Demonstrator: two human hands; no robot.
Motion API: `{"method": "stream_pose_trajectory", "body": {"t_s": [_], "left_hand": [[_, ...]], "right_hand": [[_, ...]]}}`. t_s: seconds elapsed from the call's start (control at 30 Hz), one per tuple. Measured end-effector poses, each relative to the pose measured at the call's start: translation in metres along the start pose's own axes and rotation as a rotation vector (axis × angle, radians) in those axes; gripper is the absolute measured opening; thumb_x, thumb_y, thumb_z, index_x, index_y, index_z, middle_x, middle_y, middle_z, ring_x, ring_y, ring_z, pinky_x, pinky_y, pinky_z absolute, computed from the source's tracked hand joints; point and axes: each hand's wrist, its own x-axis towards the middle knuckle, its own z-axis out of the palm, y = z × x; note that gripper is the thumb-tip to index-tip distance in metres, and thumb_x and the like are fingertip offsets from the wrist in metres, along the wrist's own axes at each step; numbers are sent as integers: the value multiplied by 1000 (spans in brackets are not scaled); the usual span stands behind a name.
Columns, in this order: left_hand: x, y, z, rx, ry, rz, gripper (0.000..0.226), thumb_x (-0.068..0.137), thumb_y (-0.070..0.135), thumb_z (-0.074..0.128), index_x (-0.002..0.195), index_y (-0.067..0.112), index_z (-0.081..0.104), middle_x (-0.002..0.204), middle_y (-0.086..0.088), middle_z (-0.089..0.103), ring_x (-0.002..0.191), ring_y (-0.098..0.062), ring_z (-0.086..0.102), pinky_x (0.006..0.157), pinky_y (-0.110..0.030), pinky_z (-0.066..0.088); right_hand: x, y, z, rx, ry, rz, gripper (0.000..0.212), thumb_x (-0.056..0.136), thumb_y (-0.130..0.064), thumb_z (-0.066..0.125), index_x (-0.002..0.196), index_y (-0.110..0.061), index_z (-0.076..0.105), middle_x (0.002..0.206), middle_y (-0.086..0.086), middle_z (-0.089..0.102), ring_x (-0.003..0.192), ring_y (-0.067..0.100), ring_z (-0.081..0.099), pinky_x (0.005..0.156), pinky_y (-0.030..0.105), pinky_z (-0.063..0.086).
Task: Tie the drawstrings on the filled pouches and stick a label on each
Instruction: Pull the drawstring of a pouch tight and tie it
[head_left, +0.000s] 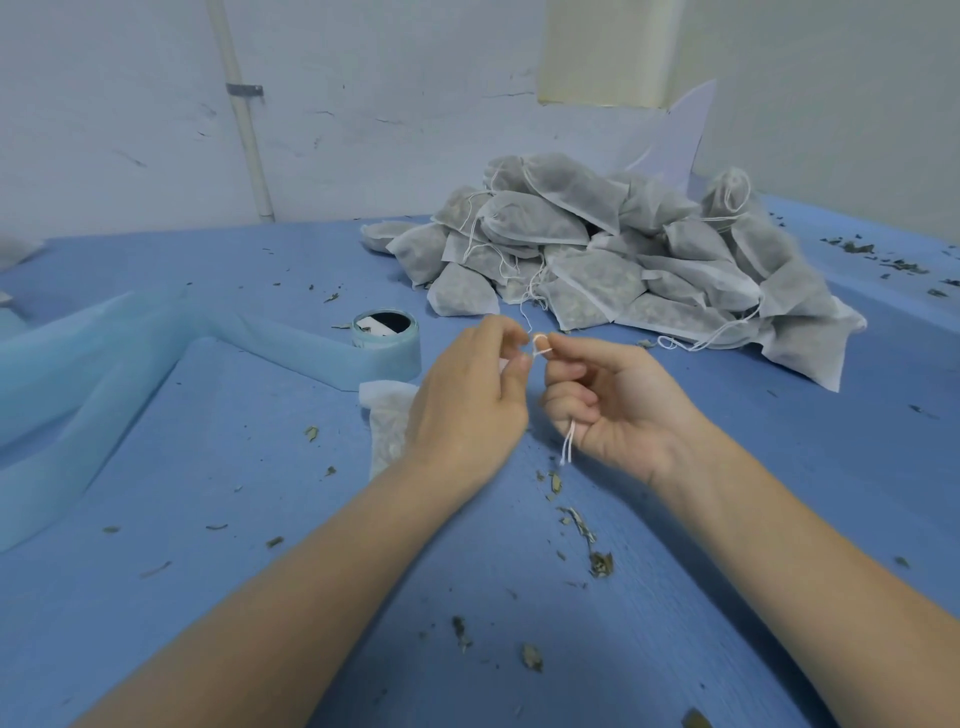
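Knotting is where you are now, with no label on any pouch that shows. Left of your hands lies one roll of pale blue tape (387, 340), its strip trailing off across the desk (208, 597). Your left hand (467, 405) pinches the drawstring (540, 349), one pouch (387, 421) lying just under and beside it. Your right hand (608, 400) pinches the same string, loose ends hanging from its curled fingers. Beyond and right of both hands sits one heap of pouches (623, 260), roughly two dozen; whether they're tied, I can't tell.
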Motion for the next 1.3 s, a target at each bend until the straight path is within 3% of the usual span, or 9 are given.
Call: {"method": "stream_pose_trajectory", "body": {"t_s": [0.1, 0.33, 0.47, 0.57, 0.73, 0.87, 1.1, 1.23, 1.3], "left_hand": [[-4, 2, -2, -53, 149, 143, 24, 87, 13, 58, 111, 18, 61, 102, 10, 58, 98, -16, 56, 87, -28, 41], [-3, 6, -3, 28, 324, 183, 6, 82, 15, 70, 85, 13, 74, 82, 3, 70, 85, -22, 61, 74, -19, 38], [-4, 6, -4, 264, 390, 273, 4, 77, 10, 72, 74, 7, 72, 69, -5, 68, 72, -28, 62, 70, -27, 35], [-4, 5, -3, 317, 403, 332, 8, 83, 9, 66, 78, 5, 70, 75, -9, 65, 75, -31, 58, 71, -32, 38], [1, 12, -5, 132, 279, 82, 10, 90, 24, 60, 91, 20, 69, 85, 12, 43, 91, -17, 38, 81, -22, 21], [5, 13, -6, -11, 193, -92, 10, 92, 29, 56, 83, 33, 56, 75, 15, 37, 93, -14, 35, 88, -29, 26], [6, 13, -10, -80, 207, -174, 10, 91, 29, 57, 82, 33, 56, 96, 9, 52, 109, -17, 46, 100, -35, 28], [7, 11, -9, 37, 257, -166, 8, 94, 29, 52, 88, 30, 57, 99, 7, 50, 109, -18, 44, 79, -23, 15], [8, 8, -9, 57, 277, -173, 10, 95, 27, 51, 93, 26, 60, 101, 5, 51, 110, -20, 43, 79, -24, 15]], "right_hand": [[0, -1, 1, -19, 10, -22, 6, 71, -10, 61, 75, -5, 63, 56, -5, 32, 42, 3, 18, 38, 12, 14], [-2, 0, 2, -163, 29, -108, 11, 89, -10, 57, 80, -5, 61, 53, -5, 37, 40, 3, 22, 36, 12, 17], [-1, 1, -1, -529, 134, -370, 10, 84, -10, 69, 80, -1, 68, 54, -6, 42, 43, 4, 32, 40, 15, 27], [-1, -2, -4, -479, 115, -384, 11, 73, -15, 77, 75, -5, 72, 54, -7, 46, 45, 5, 36, 43, 16, 34], [0, 1, -6, -565, 57, -486, 23, 68, -34, 75, 75, -13, 75, 66, 1, 63, 58, 7, 55, 67, 18, 53], [6, 11, -2, -640, 37, -586, 19, 88, -28, 63, 88, -10, 69, 91, 14, 72, 82, 12, 67, 90, 27, 54], [13, 15, 4, -682, 129, -630, 19, 91, -25, 63, 74, -16, 60, 49, -10, 50, 49, 4, 49, 62, 25, 40], [14, 13, 4, -735, 183, -671, 16, 84, -27, 72, 76, -16, 64, 42, -16, 42, 44, 1, 48, 65, 31, 49], [15, 13, 3, -762, 219, -691, 16, 80, -30, 76, 75, -19, 66, 41, -17, 41, 42, 1, 46, 68, 36, 50]]}}
